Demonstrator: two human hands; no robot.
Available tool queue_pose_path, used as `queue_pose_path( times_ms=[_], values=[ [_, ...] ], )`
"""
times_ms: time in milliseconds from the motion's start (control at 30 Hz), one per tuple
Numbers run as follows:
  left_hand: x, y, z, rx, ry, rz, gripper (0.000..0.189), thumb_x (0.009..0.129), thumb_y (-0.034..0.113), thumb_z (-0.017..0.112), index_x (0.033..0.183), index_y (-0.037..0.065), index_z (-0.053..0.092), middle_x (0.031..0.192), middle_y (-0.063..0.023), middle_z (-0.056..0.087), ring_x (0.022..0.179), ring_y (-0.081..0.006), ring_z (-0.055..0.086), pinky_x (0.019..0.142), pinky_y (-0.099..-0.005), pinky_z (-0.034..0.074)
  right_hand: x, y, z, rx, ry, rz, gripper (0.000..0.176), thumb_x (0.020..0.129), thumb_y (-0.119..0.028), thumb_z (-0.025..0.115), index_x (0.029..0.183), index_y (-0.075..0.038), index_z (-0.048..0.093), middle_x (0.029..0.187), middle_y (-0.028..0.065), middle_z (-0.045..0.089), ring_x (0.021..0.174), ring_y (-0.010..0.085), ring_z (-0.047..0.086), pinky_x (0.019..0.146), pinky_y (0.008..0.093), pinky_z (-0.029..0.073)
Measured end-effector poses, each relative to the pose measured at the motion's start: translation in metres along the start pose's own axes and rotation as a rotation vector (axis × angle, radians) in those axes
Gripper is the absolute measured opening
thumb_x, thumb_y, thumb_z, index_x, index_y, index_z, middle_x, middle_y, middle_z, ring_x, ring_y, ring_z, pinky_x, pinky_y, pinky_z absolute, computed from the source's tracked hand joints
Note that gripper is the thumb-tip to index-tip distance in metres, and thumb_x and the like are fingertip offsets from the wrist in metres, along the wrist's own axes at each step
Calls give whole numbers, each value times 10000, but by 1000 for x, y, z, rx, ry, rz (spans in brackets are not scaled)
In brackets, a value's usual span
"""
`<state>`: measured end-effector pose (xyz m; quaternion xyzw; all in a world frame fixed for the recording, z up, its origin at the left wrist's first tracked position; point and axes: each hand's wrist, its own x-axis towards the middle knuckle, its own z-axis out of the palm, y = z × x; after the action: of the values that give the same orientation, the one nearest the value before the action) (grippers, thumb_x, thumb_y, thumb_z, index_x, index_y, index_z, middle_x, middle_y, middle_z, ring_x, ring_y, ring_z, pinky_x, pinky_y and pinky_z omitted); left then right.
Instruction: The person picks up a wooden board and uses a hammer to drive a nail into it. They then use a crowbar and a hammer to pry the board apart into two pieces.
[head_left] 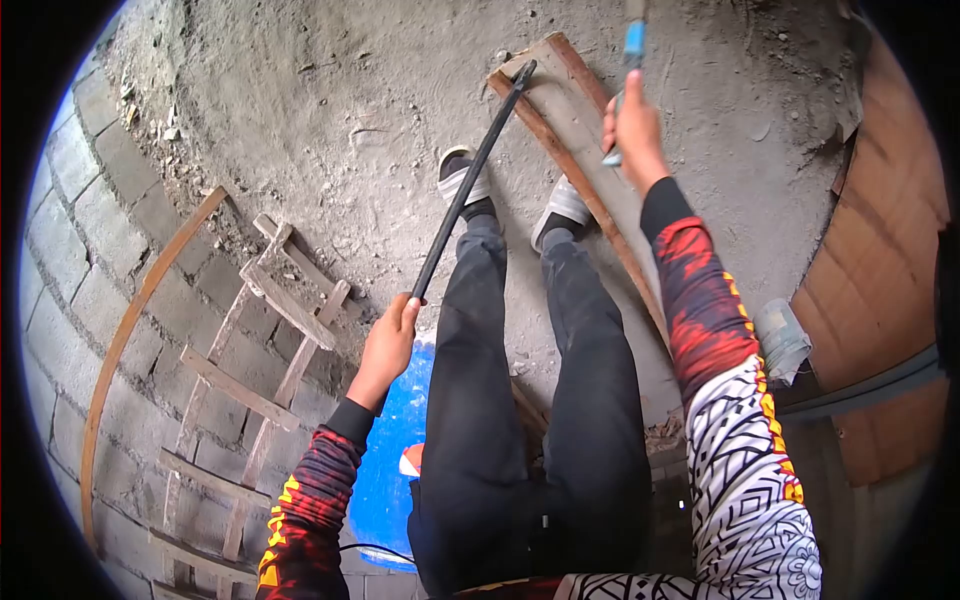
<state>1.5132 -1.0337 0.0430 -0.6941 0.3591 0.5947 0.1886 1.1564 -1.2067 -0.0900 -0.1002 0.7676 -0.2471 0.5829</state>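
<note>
My left hand (387, 345) is closed around the lower end of a long black pry bar (463, 198). Its far tip lies at the corner of a narrow wooden frame (563, 150) on the ground, where a short end piece meets a long strip. Raised to the right of that corner, my right hand (636, 122) grips a blue-handled tool (634, 42). The tool's upper end runs out of the picture at the top, so its head is hidden. Both of my shoes stand on the ground beside the frame's left strip.
A wooden ladder (240, 400) and a curved wooden strip (135, 310) lean by a concrete block wall (105, 230) on the left. Behind my left hand is a blue surface (385, 480). Brown boards (880, 250) and a whitish container (780, 340) stand at right.
</note>
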Motion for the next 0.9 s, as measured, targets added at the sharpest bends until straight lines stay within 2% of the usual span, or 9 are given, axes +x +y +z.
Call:
queue_pose_path(
  times_ms=[33, 100, 200, 267, 400, 567, 667, 800, 900],
  values=[
    [0, -2, 2, -12, 11, 14, 396, 1022, 387, 368, 1098, 62, 580, 680, -151, 541, 673, -312, 585, 652, -420, 443, -4, 16, 7, -68, 24, 4, 613, 921, -662, 406, 740, -84, 504, 538, -12, 452, 409, 107, 412, 391, 281, 360],
    [1, 0, -2, -20, 30, 39, 392, 1022, 382, 371, 1096, 58, 580, 664, -140, 531, 655, -295, 580, 642, -414, 441, -2, 56, 2, -305, -174, 268, 613, 927, -646, 408, 730, -74, 502, 534, 0, 458, 406, 126, 423, 394, 290, 362],
    [-2, 2, -12, -52, -58, 31, 384, 1027, 364, 366, 1117, 52, 573, 632, -99, 511, 617, -220, 574, 602, -381, 432, -21, 77, -4, -194, -114, 339, 607, 925, -652, 412, 744, -80, 504, 529, -1, 449, 403, 136, 419, 397, 305, 364],
    [-2, 4, -20, -202, -151, 29, 369, 1045, 330, 358, 1135, 38, 565, 581, 23, 391, 500, -79, 418, 466, -248, 351, -37, 90, -12, -90, -104, 339, 605, 925, -653, 412, 747, -82, 503, 527, 2, 447, 401, 140, 420, 397, 306, 363],
    [-9, 30, -51, -418, -451, -4, 408, 1050, 323, 312, 1238, 33, 528, 620, -33, 532, 586, -105, 553, 574, -257, 459, -75, 134, -49, 45, -36, 427, 613, 919, -666, 407, 744, -86, 505, 506, 10, 436, 384, 142, 424, 376, 298, 348],
    [-8, 38, -44, -582, -458, 127, 476, 1036, 328, 323, 1411, 43, 392, 768, -130, 649, 658, -141, 600, 641, -261, 485, -115, 190, -99, -59, 35, 515, 621, 923, -661, 399, 755, -76, 521, 493, 11, 437, 368, 136, 418, 363, 297, 352],
    [-12, 42, -40, -820, -293, 212, 506, 996, 239, 347, 1464, 59, 281, 965, -227, 667, 764, -200, 633, 747, -322, 511, -132, 225, -122, -245, 107, 558, 631, 927, -650, 399, 763, -56, 537, 504, 19, 466, 375, 128, 440, 367, 288, 369],
    [-20, 50, -25, -1016, -287, 254, 497, 962, 200, 360, 1429, 31, 333, 1099, -275, 638, 928, -272, 659, 828, -366, 513, -145, 252, -131, -223, 160, 599, 658, 917, -653, 418, 744, -30, 543, 527, 28, 487, 393, 134, 469, 380, 287, 374],
    [-26, 85, -27, -760, -252, 441, 501, 948, 188, 364, 1415, 6, 355, 1147, -275, 624, 1020, -299, 643, 902, -381, 493, -144, 258, -128, -200, 204, 581, 647, 919, -644, 423, 747, -32, 541, 537, 27, 489, 399, 131, 469, 381, 281, 373]
  ],
)
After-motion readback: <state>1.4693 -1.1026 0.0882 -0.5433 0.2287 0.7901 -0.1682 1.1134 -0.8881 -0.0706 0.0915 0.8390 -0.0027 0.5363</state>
